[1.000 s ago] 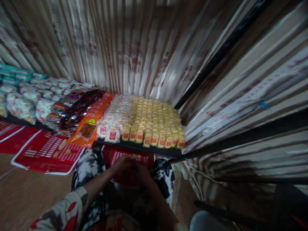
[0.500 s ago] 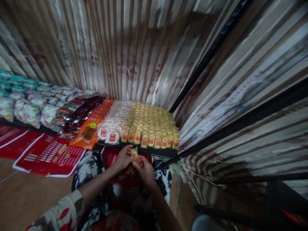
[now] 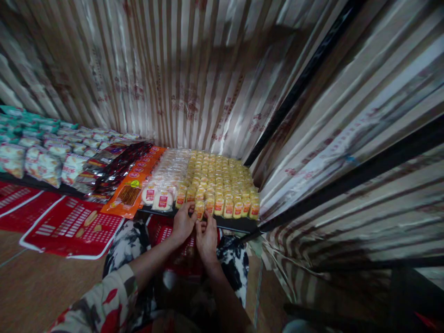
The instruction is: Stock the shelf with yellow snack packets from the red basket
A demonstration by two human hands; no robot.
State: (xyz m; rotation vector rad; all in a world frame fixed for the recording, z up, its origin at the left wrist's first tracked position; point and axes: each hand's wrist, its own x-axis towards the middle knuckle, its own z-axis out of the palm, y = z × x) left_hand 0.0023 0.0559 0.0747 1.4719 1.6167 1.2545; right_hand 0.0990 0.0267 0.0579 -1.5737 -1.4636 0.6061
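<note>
A small yellow snack packet [image 3: 199,209] with an orange-red label stands upright at the front edge of the dark shelf [image 3: 239,225]. My left hand [image 3: 183,224] pinches it from the left, fingertips on its side. From the right, my right hand [image 3: 207,235] holds the same packet between thumb and fingers. Just behind it are close rows of matching yellow packets [image 3: 222,178]. Left of those lie round white packaged cakes [image 3: 163,200] in clear wrappers.
An orange snack bag [image 3: 129,193], dark glossy packets [image 3: 111,169] and white puffy bags [image 3: 43,164] continue along the shelf to the left. Red printed sheets [image 3: 74,226] hang below its front. A striped plastic curtain [image 3: 194,83] rises behind, and black poles [image 3: 298,90] slant at the right.
Both hands have moved the packet forward and slightly right, from over my lap to the shelf's front row. The packet now stands upright instead of tilted.
</note>
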